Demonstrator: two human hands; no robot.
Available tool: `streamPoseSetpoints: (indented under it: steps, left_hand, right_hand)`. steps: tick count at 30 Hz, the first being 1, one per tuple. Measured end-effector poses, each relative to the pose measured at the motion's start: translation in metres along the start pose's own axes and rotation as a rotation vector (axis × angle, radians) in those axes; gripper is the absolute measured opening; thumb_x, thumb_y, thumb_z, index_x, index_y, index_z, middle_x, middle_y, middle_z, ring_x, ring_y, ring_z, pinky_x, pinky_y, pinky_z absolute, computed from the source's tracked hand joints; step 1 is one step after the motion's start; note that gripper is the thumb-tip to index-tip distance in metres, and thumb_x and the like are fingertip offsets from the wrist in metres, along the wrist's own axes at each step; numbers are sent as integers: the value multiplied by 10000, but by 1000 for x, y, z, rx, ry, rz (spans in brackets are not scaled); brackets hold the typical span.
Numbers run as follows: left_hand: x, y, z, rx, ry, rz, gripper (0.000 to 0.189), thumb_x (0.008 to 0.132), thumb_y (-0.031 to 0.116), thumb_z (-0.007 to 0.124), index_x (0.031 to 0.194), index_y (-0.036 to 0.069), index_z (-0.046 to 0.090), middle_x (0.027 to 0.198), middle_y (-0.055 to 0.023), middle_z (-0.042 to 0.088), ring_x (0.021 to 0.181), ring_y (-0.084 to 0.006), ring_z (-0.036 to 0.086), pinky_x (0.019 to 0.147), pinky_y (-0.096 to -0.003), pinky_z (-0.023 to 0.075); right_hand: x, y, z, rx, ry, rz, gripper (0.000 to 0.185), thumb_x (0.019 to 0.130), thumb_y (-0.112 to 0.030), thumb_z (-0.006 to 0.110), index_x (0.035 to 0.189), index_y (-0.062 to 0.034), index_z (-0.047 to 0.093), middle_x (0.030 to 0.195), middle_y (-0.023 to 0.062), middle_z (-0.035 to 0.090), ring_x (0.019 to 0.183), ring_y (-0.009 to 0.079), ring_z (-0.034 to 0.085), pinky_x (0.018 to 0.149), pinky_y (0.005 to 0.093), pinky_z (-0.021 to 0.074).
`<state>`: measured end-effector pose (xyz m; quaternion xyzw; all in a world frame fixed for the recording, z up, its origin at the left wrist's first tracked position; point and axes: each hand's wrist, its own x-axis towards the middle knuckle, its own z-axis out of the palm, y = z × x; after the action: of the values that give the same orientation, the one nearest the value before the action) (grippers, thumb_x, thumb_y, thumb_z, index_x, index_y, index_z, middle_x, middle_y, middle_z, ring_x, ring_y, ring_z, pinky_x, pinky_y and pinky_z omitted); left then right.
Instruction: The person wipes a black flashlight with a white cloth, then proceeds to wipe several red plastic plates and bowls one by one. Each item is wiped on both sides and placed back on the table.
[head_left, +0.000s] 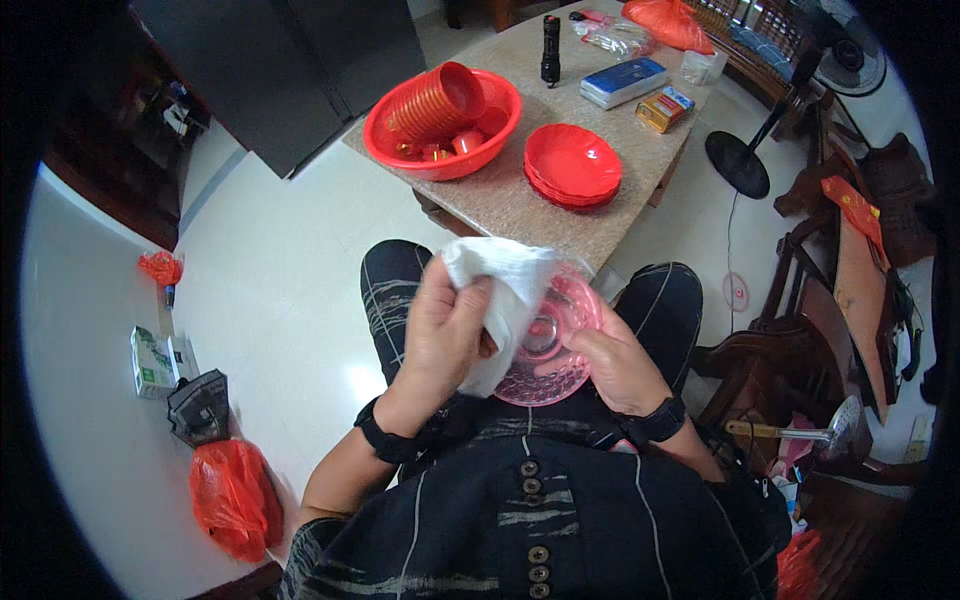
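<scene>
Over my lap, my right hand (616, 360) grips the rim of a clear pink plastic dish (551, 367) with a dimpled pattern, its thumb on the face. My left hand (444, 326) pinches a white cloth or paper towel (506, 281), which lies against the dish's left side and covers part of it. Both cloth and dish look slightly blurred. Beyond my knees, a stack of red plates (574, 166) sits on the stone-topped table (502, 202). Left of it is a red plastic basin (457, 171) holding a nested stack of red cups (435, 97) and other small red pieces.
Farther back stand a black flashlight (551, 52), a blue-and-white tissue pack (622, 82) and a small box (664, 109). A fan base (737, 165) and dark wooden furniture (750, 337) occupy the right. Red plastic bags (234, 499) and a carton (154, 364) rest on the left floor.
</scene>
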<state>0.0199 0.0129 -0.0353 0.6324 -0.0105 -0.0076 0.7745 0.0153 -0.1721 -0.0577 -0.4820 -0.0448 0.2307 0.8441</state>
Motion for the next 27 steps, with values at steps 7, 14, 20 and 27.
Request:
streamPoseSetpoints:
  steps: [7, 14, 20, 27]
  left_hand:
    - [4, 8, 25, 1046, -423, 772, 440, 734, 56, 632, 1163, 146, 596, 1139, -166, 534, 1021, -344, 546, 896, -406, 435]
    - [36, -8, 5, 1206, -145, 488, 413, 784, 120, 626, 1186, 92, 534, 935, -141, 582, 817, -307, 598, 715, -376, 489]
    - [17, -24, 8, -212, -317, -392, 337, 890, 108, 608, 1204, 14, 529, 1132, -66, 610, 995, -130, 591, 862, -287, 491]
    - [31, -13, -3, -116, -184, -98, 295, 869, 72, 628, 1148, 23, 546, 1058, -51, 624, 903, -125, 603, 782, -276, 502]
  right_hand:
    - [-2, -1, -3, -634, -25, -147, 438, 855, 39, 394, 1292, 13, 396, 1186, 118, 529, 1100, 193, 507, 980, 331, 386]
    - [-10, -6, -10, -425, 55, -147, 506, 877, 25, 381, 1378, -20, 317, 1171, 121, 538, 975, 127, 561, 742, 231, 503]
    - [-2, -7, -7, -351, 172, -551, 481, 933, -55, 421, 1383, 7, 263, 1296, 150, 467, 1143, 201, 510, 868, 292, 485]
    - [-5, -21, -21, -420, 199, -465, 324, 942, -162, 510, 1212, 12, 471, 1049, 81, 596, 933, 114, 571, 812, 261, 469]
